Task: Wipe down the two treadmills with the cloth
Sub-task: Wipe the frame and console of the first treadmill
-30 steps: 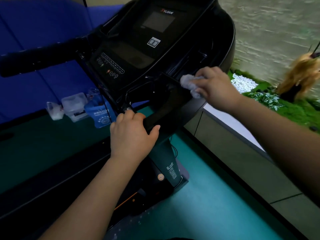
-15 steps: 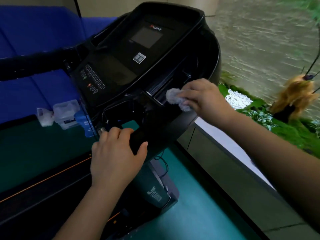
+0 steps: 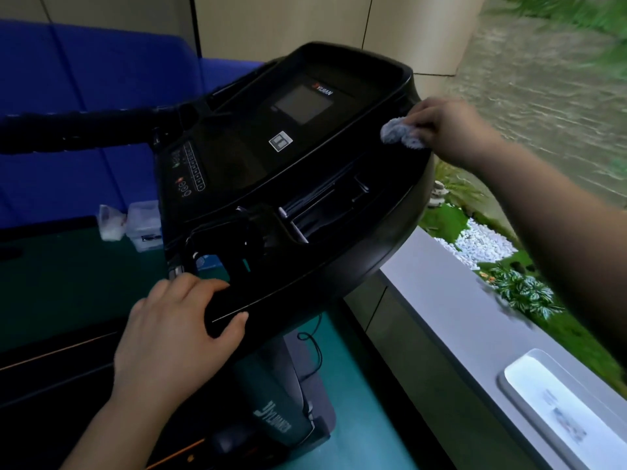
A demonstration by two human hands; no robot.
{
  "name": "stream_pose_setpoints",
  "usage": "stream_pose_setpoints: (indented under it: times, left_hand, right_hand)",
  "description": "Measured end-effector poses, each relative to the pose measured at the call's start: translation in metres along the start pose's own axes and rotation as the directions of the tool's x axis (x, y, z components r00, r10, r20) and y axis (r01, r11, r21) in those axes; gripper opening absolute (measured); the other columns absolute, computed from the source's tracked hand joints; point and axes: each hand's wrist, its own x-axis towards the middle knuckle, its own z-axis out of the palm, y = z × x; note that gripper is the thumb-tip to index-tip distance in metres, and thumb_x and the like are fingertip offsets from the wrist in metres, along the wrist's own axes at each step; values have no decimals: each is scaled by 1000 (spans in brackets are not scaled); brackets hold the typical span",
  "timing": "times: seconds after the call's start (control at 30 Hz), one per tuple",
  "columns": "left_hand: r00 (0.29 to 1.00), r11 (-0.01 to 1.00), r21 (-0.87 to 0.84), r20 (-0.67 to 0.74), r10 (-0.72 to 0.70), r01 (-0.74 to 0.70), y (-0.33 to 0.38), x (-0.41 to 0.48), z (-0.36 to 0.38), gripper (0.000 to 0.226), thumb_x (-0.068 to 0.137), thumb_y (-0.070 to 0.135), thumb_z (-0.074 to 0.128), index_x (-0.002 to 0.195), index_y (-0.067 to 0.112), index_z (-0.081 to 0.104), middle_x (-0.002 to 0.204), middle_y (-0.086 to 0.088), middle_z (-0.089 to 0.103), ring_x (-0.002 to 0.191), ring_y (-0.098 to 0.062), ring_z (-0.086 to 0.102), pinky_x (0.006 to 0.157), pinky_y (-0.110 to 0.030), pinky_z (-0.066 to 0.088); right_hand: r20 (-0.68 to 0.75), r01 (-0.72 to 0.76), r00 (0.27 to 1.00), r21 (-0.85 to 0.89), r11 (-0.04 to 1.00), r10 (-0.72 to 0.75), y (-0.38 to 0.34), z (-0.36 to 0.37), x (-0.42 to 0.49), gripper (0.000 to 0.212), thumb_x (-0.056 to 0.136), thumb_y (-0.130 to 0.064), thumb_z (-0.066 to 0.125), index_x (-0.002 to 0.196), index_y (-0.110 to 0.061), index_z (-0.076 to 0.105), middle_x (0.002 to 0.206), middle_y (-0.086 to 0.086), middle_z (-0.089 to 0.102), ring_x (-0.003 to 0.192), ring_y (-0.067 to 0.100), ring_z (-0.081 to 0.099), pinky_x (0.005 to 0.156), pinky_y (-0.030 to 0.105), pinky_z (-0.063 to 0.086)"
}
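A black treadmill console (image 3: pixel 291 171) with a small dark screen fills the middle of the view. My right hand (image 3: pixel 451 128) grips a bunched pale grey cloth (image 3: pixel 400 134) and holds it against the console's far right rim. My left hand (image 3: pixel 176 330) grips the near end of the console's black handle, thumb on the right side. The treadmill's black padded left handrail (image 3: pixel 84 130) runs off to the left. The belt deck (image 3: pixel 51 368) lies dark at the lower left. No other treadmill can be made out.
A clear plastic box (image 3: pixel 144 225) and a small white bag (image 3: pixel 110 222) sit on the green floor behind the console. A grey ledge (image 3: pixel 475 317) with a white tray (image 3: pixel 559 408) runs along the right. Blue padding (image 3: pixel 84 79) covers the left wall.
My right hand has carried the cloth from the recessed tray up to the console's far right rim. My left hand keeps its grip on the handle. The view has tilted up.
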Motion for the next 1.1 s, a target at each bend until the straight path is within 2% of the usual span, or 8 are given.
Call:
stream_pose_setpoints:
  times: [0.1,0.33,0.53,0.63,0.77,0.87,1.1]
  left_hand:
    - [1000,1000,-1,-3,5,-5,0,2,1,57,74,67,41,109,28,65,98,11,58,90,-17,53,75,-39,47]
    - [1000,999,25,8,31,-31,-2,5,-1,55,74,65,41,108,29,65,95,12,57,87,-17,53,72,-38,47]
    - [999,998,37,12,48,-48,-3,6,1,55,74,64,41,109,28,65,96,10,58,87,-18,54,72,-38,47]
    - [999,998,35,6,51,-52,-3,5,1,56,75,64,41,109,27,65,97,9,59,87,-20,55,71,-38,47]
    - [998,998,34,7,56,-57,-3,5,1,57,75,63,42,111,25,65,98,7,60,89,-21,55,73,-39,48]
    - [998,998,31,4,58,-58,-4,4,2,56,76,62,43,112,25,65,99,7,60,90,-21,54,74,-39,46]
    - [998,998,23,-7,61,-60,-4,3,4,58,77,61,43,114,22,64,101,2,60,92,-24,53,75,-40,45]
  right_hand:
    - [49,-22,999,-15,1000,22,9,-1,22,28,85,-2,64,111,4,68,117,22,65,110,36,60,98,33,39]
    - [62,-139,989,38,990,137,22,7,62,33,86,3,60,118,2,65,123,20,62,114,35,57,98,32,40]
    - [63,-196,979,59,979,192,21,8,60,32,86,3,60,118,1,65,123,20,63,115,33,57,99,31,39]
    - [39,-167,985,42,985,165,15,5,35,29,86,-2,62,115,2,67,119,23,63,111,37,59,96,33,41]
    - [-19,-30,999,1,1000,30,-11,2,-15,30,84,-15,60,107,0,71,105,25,68,94,42,64,86,40,46]
    - [-43,19,999,32,999,-17,-43,6,-53,34,89,-30,53,108,-9,72,102,17,69,92,36,62,86,32,39]
    - [-51,100,994,133,986,-94,-118,34,-98,31,91,-30,53,107,-12,72,104,8,68,92,33,61,88,32,37]
